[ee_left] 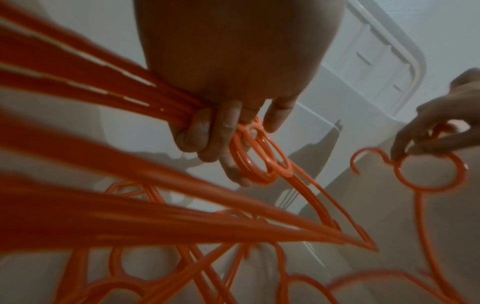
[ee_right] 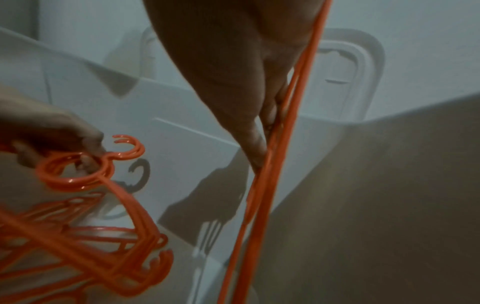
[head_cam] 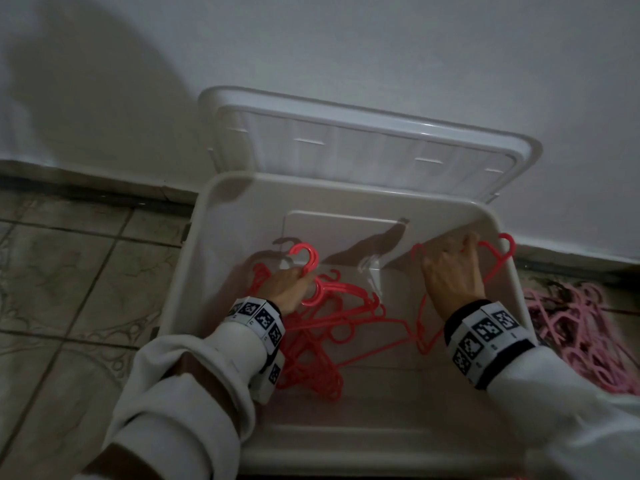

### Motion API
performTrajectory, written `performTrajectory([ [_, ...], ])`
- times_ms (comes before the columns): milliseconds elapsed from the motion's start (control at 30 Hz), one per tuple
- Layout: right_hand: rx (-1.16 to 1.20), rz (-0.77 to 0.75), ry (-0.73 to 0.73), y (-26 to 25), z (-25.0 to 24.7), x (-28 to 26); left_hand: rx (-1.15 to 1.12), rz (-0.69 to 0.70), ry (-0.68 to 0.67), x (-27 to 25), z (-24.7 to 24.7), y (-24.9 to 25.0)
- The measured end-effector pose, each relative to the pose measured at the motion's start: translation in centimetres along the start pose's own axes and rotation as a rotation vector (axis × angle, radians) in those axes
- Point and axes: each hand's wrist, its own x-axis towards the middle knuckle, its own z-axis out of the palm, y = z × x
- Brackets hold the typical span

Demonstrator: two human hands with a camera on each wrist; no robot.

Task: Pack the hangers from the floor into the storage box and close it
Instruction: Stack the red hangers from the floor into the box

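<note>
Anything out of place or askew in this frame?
Mostly untidy: the red hangers lie tangled and crisscrossed in the storage box rather than stacked. A heap of pink hangers sits on the floor right of the box, unpacked. The lid leans open against the wall. No visible damage.

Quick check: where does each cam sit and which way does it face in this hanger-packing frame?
Head: on the head, looking down into the storage box; both sleeves, left hand, right hand show.
Left wrist: along the left hand gripping the red hanger bundle; lid beyond.
Right wrist: along the right hand pinching a red hanger.
Shared: each wrist view shows the other hand.
</note>
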Motion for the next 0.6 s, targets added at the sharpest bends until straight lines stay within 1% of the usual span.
performTrajectory([
  [67,0.058,-0.045,-0.038,0.0,0.1,0.0,0.045,0.018,0.016,0.0,-0.2,0.0],
  [167,0.040,-0.063,-0.087,0.4,0.1,-0.7,0.031,0.024,0.092,-0.1,-0.4,0.2],
  [233,0.037,-0.017,-0.006,0.2,0.3,-0.9,0.034,0.020,0.123,-0.1,-0.5,0.2],
  [267,0.052,0.028,0.034,0.1,-0.1,-1.0,0.070,0.022,0.121,0.0,-0.4,0.2],
  [300,0.050,0.051,0.094,0.1,-0.2,-1.0,0.084,0.026,0.106,0.0,-0.5,0.3],
  [367,0.106,0.040,0.244,0.2,0.4,-0.8,0.100,0.027,0.071,-0.1,-0.7,0.6],
  [433,0.143,0.026,0.294,0.4,0.9,-0.7,0.048,0.019,0.057,-0.2,-0.7,0.8],
  [500,0.200,0.066,0.359,0.5,1.6,-0.5,-0.113,-0.011,0.044,-0.6,-0.7,1.1],
  [533,0.236,0.088,0.373,0.5,1.7,-0.4,-0.180,-0.002,0.035,-0.7,-0.6,1.1],
  [600,0.256,0.121,0.446,0.5,2.1,-0.4,-0.254,0.028,-0.032,-0.9,-0.4,1.5],
])
